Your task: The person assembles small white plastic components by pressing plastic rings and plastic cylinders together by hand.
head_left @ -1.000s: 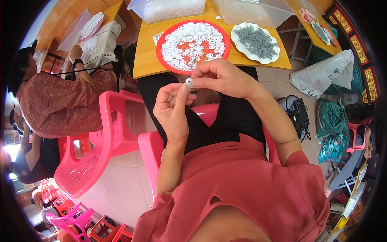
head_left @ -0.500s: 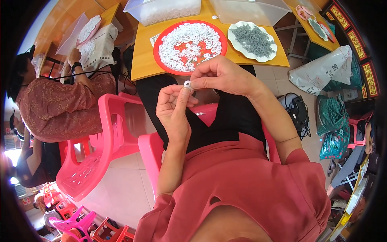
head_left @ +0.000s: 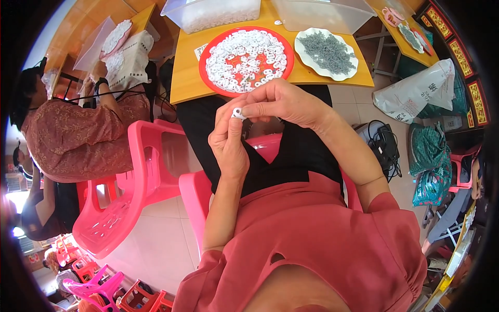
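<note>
Above my lap, my left hand (head_left: 230, 148) pinches a small white plastic piece (head_left: 237, 113) with a dark round hole, between thumb and fingers. My right hand (head_left: 291, 106) is closed too, its thumb and fingertips pressed against the right side of the same piece. Whether those fingertips also hold something smaller is hidden. Just beyond my hands, a round red tray (head_left: 204, 70) carries many similar white pieces (head_left: 244, 40). To its right stands a white scalloped plate (head_left: 347, 74) heaped with small, thin grey parts (head_left: 327, 52).
Two clear plastic bins (head_left: 213, 13) (head_left: 322, 18) stand at the back of the yellow table (head_left: 184, 86). On the left, a person (head_left: 78, 132) works near an unoccupied pink chair (head_left: 138, 182). A white sack (head_left: 416, 91) and green bags (head_left: 429, 161) lie on the right.
My right hand has moved slightly left and down, and my hands are closer together. The white piece has shifted a little left and down and is turned differently.
</note>
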`<action>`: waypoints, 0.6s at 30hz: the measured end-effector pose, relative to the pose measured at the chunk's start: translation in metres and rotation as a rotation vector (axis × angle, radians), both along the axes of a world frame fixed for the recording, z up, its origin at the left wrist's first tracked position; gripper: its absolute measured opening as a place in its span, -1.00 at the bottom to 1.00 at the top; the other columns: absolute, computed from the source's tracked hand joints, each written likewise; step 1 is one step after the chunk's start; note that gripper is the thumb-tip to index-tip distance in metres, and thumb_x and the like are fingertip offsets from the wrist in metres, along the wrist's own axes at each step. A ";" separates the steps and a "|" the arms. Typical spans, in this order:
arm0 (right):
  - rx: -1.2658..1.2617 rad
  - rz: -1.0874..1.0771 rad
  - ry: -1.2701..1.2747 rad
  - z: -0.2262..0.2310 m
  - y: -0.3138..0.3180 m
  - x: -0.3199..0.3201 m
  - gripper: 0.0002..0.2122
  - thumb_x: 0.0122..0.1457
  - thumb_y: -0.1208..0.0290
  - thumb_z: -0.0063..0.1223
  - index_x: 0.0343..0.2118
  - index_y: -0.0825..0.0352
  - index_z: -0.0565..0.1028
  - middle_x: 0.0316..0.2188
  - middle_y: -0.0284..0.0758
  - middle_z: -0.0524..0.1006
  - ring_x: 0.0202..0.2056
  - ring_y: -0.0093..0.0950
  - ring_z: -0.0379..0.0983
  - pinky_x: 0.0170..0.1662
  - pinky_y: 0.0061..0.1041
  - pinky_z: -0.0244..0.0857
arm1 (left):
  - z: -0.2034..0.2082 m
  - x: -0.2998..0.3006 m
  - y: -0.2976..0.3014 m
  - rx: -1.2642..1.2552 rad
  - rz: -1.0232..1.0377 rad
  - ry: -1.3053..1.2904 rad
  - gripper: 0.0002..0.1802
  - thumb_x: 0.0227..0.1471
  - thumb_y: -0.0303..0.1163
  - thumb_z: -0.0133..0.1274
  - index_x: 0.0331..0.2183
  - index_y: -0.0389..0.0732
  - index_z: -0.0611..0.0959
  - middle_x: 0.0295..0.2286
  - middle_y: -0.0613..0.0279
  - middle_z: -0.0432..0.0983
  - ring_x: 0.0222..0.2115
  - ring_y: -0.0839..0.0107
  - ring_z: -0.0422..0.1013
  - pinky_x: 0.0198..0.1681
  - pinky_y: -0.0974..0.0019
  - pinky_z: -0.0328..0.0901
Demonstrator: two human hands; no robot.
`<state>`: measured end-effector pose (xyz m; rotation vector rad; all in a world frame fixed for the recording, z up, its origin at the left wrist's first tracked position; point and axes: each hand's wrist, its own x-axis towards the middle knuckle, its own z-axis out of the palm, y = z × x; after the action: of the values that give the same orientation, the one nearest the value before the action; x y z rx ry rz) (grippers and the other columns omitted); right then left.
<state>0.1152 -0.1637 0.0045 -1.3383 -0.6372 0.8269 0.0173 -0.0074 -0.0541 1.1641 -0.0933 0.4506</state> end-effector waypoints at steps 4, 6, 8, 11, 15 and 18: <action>0.051 -0.029 0.074 -0.001 0.007 -0.006 -0.76 0.34 0.26 0.20 -0.20 0.37 0.67 -0.45 -0.51 0.53 -0.43 -0.73 0.35 -0.32 -0.70 0.25 | -0.009 0.002 0.004 0.008 0.028 0.068 -0.59 0.39 -0.28 0.00 0.09 -0.38 0.60 0.06 0.11 0.51 0.05 0.36 0.42 0.19 0.21 0.27; 0.044 -0.029 0.079 0.000 0.006 -0.005 -0.75 0.36 0.25 0.18 -0.19 0.38 0.66 -0.46 -0.51 0.53 -0.43 -0.73 0.34 -0.32 -0.71 0.24 | -0.011 0.003 0.010 -0.021 -0.024 0.055 -0.58 0.39 -0.27 0.01 0.09 -0.38 0.59 0.05 0.12 0.53 0.05 0.37 0.42 0.19 0.21 0.27; 0.040 -0.029 0.080 0.002 0.005 -0.007 -0.75 0.36 0.25 0.17 -0.18 0.37 0.66 -0.45 -0.52 0.52 -0.43 -0.74 0.33 -0.32 -0.72 0.24 | -0.013 0.005 0.017 -0.050 -0.077 0.042 -0.57 0.38 -0.26 0.02 0.10 -0.38 0.59 0.04 0.13 0.54 0.04 0.37 0.43 0.18 0.21 0.27; 0.021 -0.026 0.043 0.007 0.004 -0.011 -0.75 0.38 0.25 0.15 -0.14 0.37 0.64 -0.43 -0.52 0.53 -0.41 -0.73 0.35 -0.31 -0.70 0.26 | -0.011 0.005 0.021 -0.090 -0.150 0.048 -0.56 0.37 -0.24 0.04 0.09 -0.38 0.59 0.04 0.12 0.54 0.03 0.38 0.43 0.18 0.22 0.28; 0.006 -0.118 -0.452 0.007 0.008 -0.025 -0.73 0.39 0.27 0.10 -0.04 0.38 0.56 -0.34 -0.40 0.59 -0.36 -0.59 0.49 -0.24 -0.57 0.37 | -0.005 0.003 0.015 -0.204 -0.089 0.074 -0.68 0.33 -0.35 0.09 0.00 -0.34 0.66 -0.01 0.16 0.54 0.02 0.39 0.44 0.13 0.30 0.31; -0.081 -0.216 -0.793 -0.003 0.012 -0.027 -0.73 0.38 0.32 0.08 0.01 0.38 0.50 -0.28 -0.18 0.61 -0.28 -0.37 0.60 -0.19 -0.43 0.45 | 0.002 -0.001 0.011 -0.285 -0.100 0.099 -0.65 0.37 -0.32 0.05 0.04 -0.36 0.62 -0.03 0.18 0.56 0.00 0.43 0.46 0.12 0.33 0.33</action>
<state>0.0881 -0.1515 0.0011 -1.7768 -1.0494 0.1173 0.0165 0.0037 -0.0525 0.8954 -0.0010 0.3059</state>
